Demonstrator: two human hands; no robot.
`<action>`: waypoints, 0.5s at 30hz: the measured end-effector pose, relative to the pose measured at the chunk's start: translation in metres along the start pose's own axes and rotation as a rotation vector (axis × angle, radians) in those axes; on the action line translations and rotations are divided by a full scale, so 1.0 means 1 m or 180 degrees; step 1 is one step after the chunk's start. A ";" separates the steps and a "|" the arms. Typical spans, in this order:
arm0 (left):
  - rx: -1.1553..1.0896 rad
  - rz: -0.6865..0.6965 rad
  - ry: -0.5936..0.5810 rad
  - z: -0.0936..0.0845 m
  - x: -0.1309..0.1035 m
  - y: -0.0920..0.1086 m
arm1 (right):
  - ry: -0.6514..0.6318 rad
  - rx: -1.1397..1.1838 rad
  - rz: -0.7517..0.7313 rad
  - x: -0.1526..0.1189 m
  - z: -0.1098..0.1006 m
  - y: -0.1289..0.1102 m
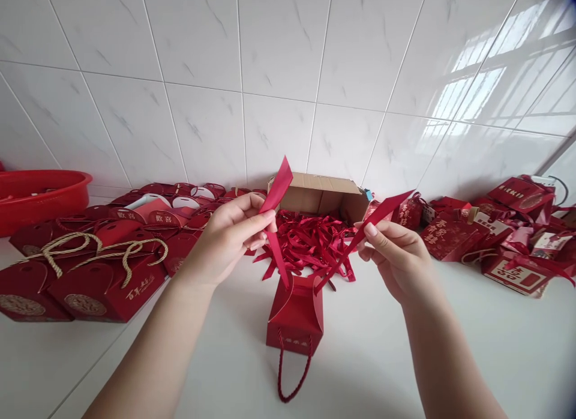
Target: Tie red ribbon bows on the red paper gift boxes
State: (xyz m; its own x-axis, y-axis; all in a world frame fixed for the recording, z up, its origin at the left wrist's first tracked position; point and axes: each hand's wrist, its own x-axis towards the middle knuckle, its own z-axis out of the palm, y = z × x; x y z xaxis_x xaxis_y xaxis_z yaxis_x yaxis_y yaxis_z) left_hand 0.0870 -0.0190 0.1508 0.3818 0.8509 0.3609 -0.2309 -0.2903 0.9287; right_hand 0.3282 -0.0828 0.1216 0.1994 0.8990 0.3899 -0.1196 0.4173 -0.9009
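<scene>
A small red gift box stands upright on the white table, its rope handle drooping toward me. A red satin ribbon runs through the top of the box, and its two ends spread apart in a V. My left hand pinches one end between thumb and fingers, with the tip sticking up. The other end is pinched in my right hand, its tip pointing up and to the right. Both hands hover above the box without touching it.
Loose red ribbons spill from an open cardboard box against the tiled wall. Red gift boxes with cord handles crowd the left, near a red basin. More decorated boxes are heaped at right.
</scene>
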 end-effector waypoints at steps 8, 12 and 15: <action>-0.0013 0.0410 0.0118 -0.005 0.001 0.001 | 0.0011 0.0045 -0.0119 0.001 -0.002 -0.002; 0.0040 0.0550 0.0074 -0.006 -0.004 0.008 | 0.0014 0.0042 -0.0177 0.003 -0.003 0.001; 0.0052 0.0719 0.0095 -0.009 -0.006 0.011 | -0.0010 0.0068 -0.0228 0.004 -0.003 0.003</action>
State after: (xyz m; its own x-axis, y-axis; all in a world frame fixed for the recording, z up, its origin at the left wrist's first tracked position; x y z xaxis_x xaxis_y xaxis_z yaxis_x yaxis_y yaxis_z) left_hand 0.0742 -0.0237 0.1580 0.2953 0.7760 0.5573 -0.2929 -0.4817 0.8259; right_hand 0.3317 -0.0782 0.1198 0.2051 0.8671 0.4539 -0.1259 0.4832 -0.8664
